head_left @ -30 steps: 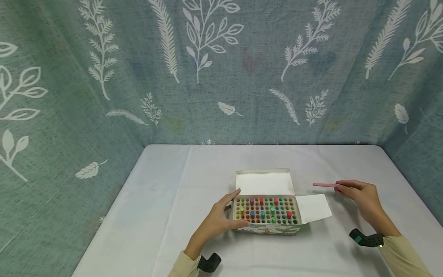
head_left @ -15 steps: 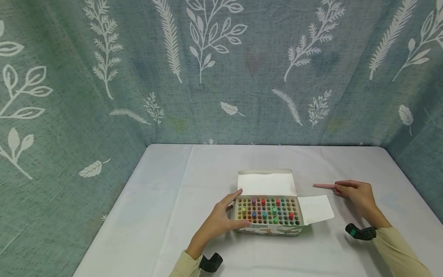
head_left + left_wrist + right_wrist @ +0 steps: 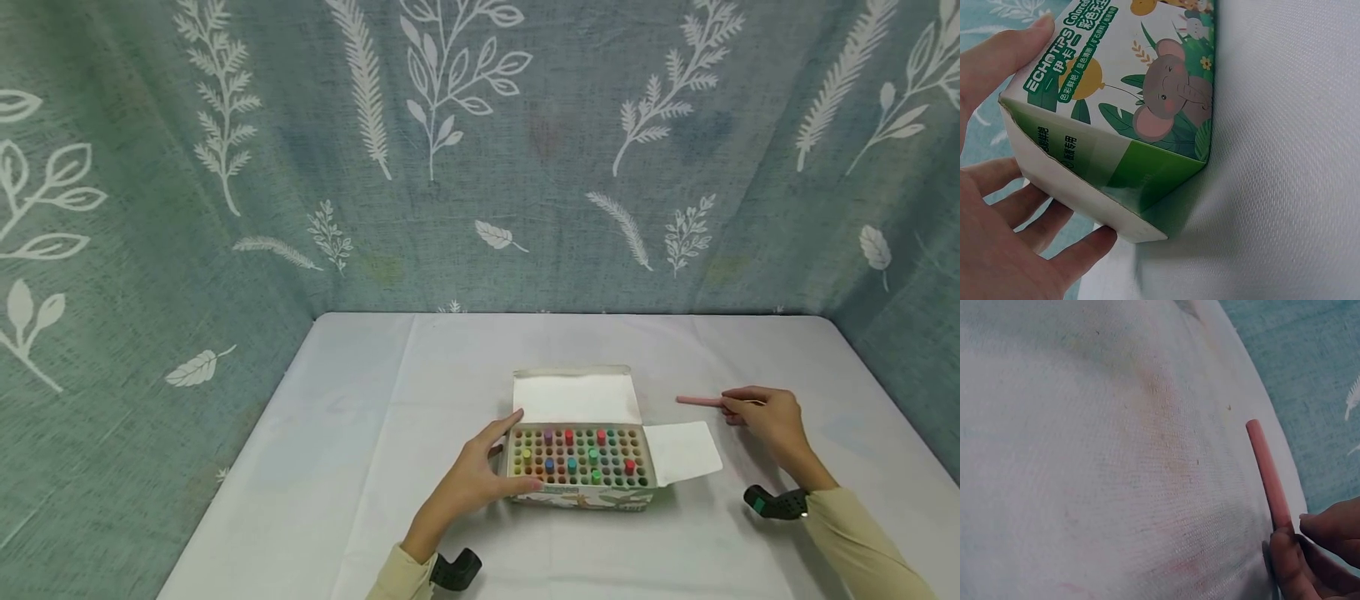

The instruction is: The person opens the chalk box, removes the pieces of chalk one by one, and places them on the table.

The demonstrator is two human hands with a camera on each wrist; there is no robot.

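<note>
My left hand (image 3: 474,477) grips the left end of a chalk box (image 3: 581,498), thumb along the front and index finger at the back corner. In the left wrist view the box (image 3: 1104,84) shows a printed elephant, and several fingers lie behind its white end flap (image 3: 1072,178). Several coloured chalks stand upright in the box's rows of round holes. To the right of the box, my right hand (image 3: 768,421) pinches one end of a pink chalk stick (image 3: 697,401). The stick (image 3: 1269,472) lies close over the cloth in the right wrist view, its free end pointing away from the fingers.
The box's white lid (image 3: 573,398) stands folded back, and a side flap (image 3: 682,452) sticks out to the right. A white cloth (image 3: 360,500) with faint colour smudges covers the table. A green-blue leaf-patterned curtain (image 3: 555,250) hangs behind and at the sides.
My right hand has shifted slightly left and nearer the box, with the pink chalk still pinched. The left hand and the box stay in place.
</note>
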